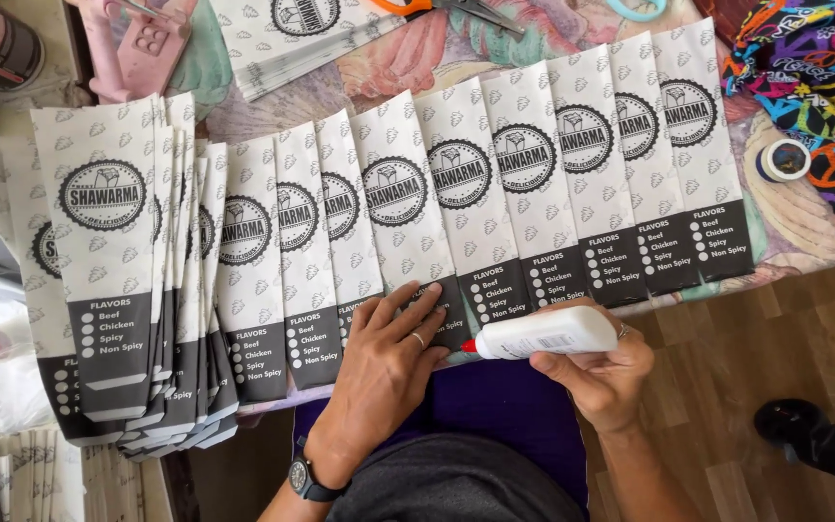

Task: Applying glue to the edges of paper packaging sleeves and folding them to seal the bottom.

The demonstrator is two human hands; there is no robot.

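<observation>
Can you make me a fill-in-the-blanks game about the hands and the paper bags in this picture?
1. The right hand holds a white glue ____.
2. The left hand lies flat on the paper ____.
3. The glue's tip is coloured ____.
4. On the left wrist sits a black ____.

Missing words: bottle; bags; red; watch

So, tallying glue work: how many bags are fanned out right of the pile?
9 bags, overlapping in a row from the pile to the table's right end, above the left hand and the bottle in the right hand. More may hide under it.
</observation>
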